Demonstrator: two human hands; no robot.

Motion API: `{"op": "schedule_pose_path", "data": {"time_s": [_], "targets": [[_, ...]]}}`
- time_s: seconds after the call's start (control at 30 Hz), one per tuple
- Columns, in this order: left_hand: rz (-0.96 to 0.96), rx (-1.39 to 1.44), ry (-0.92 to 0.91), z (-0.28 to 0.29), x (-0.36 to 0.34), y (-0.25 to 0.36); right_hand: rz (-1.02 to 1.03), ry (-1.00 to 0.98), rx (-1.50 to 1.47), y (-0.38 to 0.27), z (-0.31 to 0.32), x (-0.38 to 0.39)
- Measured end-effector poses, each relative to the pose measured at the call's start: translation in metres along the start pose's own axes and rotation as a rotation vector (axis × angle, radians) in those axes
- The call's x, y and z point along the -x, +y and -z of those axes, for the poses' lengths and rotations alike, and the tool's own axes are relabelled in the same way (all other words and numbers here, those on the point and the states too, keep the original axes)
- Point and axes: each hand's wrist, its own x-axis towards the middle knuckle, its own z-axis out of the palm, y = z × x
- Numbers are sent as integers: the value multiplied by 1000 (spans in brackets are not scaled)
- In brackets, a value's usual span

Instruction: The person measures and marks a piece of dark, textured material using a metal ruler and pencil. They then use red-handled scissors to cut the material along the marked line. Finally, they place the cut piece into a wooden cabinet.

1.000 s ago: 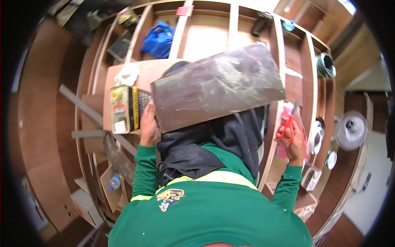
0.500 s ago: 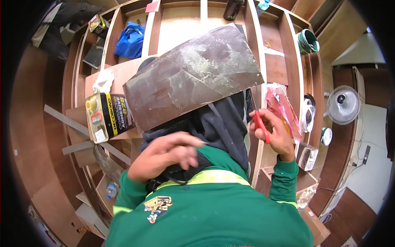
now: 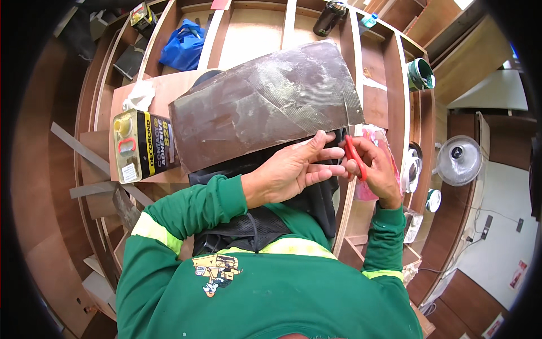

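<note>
My right hand (image 3: 379, 172) is closed round the red handles of a pair of scissors (image 3: 354, 155), whose blades point away from me, over the right corner of a dark brown sheet (image 3: 243, 107). My left hand (image 3: 293, 169) has its palm turned up and its fingers apart; I see nothing in it. Its fingertips are close to the scissor handles and my right fingers, and its thumb is by the sheet's near edge. The sheet lies tilted over my lap, with pale smears and fine ridged lines on its surface.
A metal adhesive can (image 3: 129, 147) stands on a wooden board left of the sheet, by a crumpled white cloth (image 3: 139, 96). Wooden framing holds a blue bag (image 3: 183, 45), a dark bottle (image 3: 329, 18) and a green-rimmed tub (image 3: 420, 74). A fan (image 3: 458, 161) stands at the right.
My left hand has moved right and forward from my waist to beside the scissors, and its fingers have spread. The right hand still holds the scissors, nearly in place.
</note>
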Motion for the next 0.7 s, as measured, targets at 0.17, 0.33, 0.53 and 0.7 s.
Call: {"op": "schedule_pose_path", "data": {"time_s": [0.17, 0.33, 0.53, 0.7], "targets": [[-62, 111, -7, -6, -8, -5, -1, 0, -28, -8, -7, 7], [-105, 162, 56, -7, -17, -10, -17, 40, -13, -13, -15, 13], [-100, 141, 113, 2, -22, -10, -51, 64, -7, -11, -26, 17], [-108, 147, 75, -4, -17, -6, -65, 78, -3, -13, -25, 13]]}}
